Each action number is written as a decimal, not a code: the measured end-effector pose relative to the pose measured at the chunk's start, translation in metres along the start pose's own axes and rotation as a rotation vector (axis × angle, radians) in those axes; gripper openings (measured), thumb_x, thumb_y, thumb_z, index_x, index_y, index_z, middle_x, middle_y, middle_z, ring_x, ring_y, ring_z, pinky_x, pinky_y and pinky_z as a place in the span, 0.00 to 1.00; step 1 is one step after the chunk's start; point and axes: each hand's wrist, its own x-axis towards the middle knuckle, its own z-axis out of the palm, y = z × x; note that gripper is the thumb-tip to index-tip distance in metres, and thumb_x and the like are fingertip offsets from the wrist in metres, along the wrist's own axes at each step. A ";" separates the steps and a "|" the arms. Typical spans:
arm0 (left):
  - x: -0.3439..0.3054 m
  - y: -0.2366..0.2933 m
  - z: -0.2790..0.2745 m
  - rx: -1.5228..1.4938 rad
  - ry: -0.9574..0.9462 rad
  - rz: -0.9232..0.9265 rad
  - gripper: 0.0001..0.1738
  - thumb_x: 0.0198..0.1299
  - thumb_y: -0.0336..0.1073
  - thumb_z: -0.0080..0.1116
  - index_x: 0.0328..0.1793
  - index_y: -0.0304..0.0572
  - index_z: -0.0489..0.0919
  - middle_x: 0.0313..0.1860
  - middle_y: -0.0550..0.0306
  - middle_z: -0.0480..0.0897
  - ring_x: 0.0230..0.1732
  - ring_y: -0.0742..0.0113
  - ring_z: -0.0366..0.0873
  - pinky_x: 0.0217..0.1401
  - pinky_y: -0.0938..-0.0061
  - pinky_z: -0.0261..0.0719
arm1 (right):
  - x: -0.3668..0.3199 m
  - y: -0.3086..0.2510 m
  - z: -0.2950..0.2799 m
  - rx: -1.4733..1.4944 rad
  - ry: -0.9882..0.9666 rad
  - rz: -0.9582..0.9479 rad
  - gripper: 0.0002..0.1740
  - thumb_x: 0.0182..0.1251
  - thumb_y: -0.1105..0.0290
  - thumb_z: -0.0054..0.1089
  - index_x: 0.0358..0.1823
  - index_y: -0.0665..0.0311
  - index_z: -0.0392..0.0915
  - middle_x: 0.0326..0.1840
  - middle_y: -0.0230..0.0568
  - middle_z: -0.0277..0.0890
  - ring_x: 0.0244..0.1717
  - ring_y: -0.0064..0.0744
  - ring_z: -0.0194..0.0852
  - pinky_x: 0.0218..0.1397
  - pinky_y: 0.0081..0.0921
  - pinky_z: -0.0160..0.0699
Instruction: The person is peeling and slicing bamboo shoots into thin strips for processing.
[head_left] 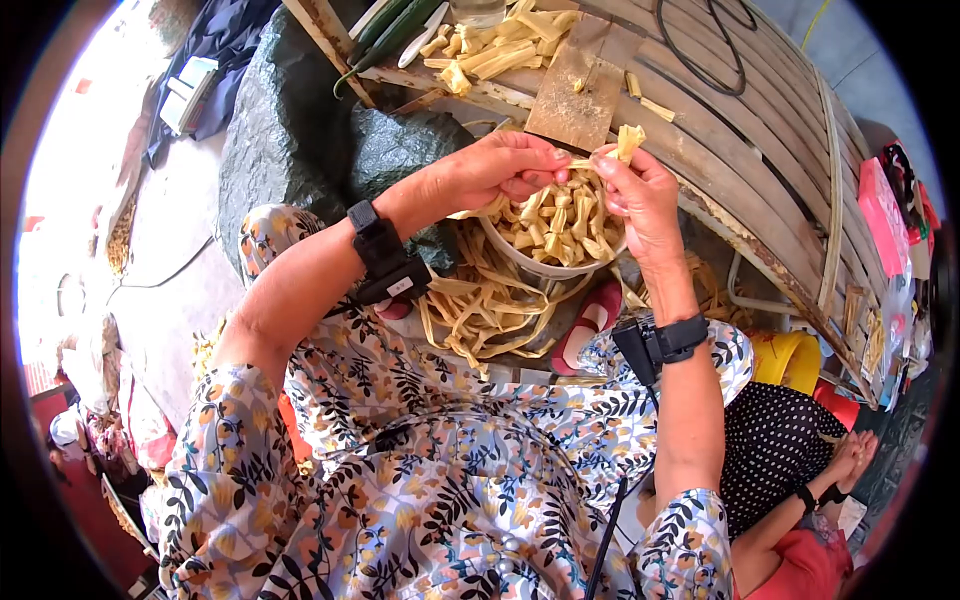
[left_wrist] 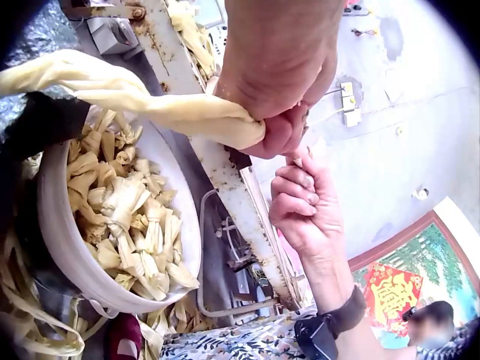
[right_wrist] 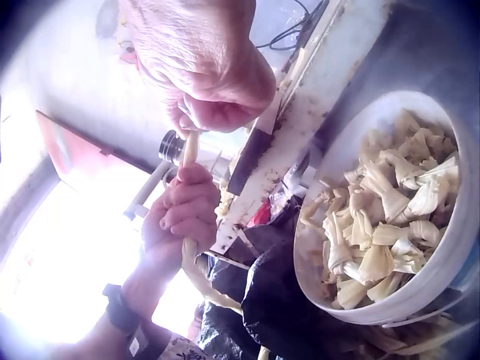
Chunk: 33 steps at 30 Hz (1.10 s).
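Note:
My left hand (head_left: 505,168) grips a pale yellow, pliable strip (left_wrist: 142,103), whose long tail hangs from the fist in both wrist views. Close beside it, my right hand (head_left: 642,200) pinches the same strip, and a bunched yellow end (head_left: 630,142) sticks up above its fingers. A short stretch of strip (right_wrist: 192,148) spans the gap between the hands. Below them stands a white bucket (left_wrist: 64,240) holding many knotted yellow pieces (right_wrist: 367,232). Loose long strips (head_left: 480,312) lie heaped beside the bucket, near my feet.
A slatted bench (head_left: 740,150) with a rusty frame stands just beyond the bucket. It bears a wooden board (head_left: 572,105), a pile of yellow pieces (head_left: 515,50), cucumbers (head_left: 395,25) and a black cable (head_left: 720,75). Dark green plastic sheeting (head_left: 290,140) lies leftward. Another person's hands (head_left: 850,462) show at right.

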 end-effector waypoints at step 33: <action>0.014 0.058 0.000 0.496 0.088 0.179 0.13 0.63 0.40 0.47 0.33 0.39 0.75 0.15 0.73 0.62 0.16 0.84 0.57 0.19 0.87 0.56 | 0.051 -0.040 -0.004 -0.215 0.350 -0.368 0.11 0.57 0.67 0.59 0.27 0.69 0.79 0.19 0.29 0.71 0.19 0.12 0.60 0.21 0.11 0.53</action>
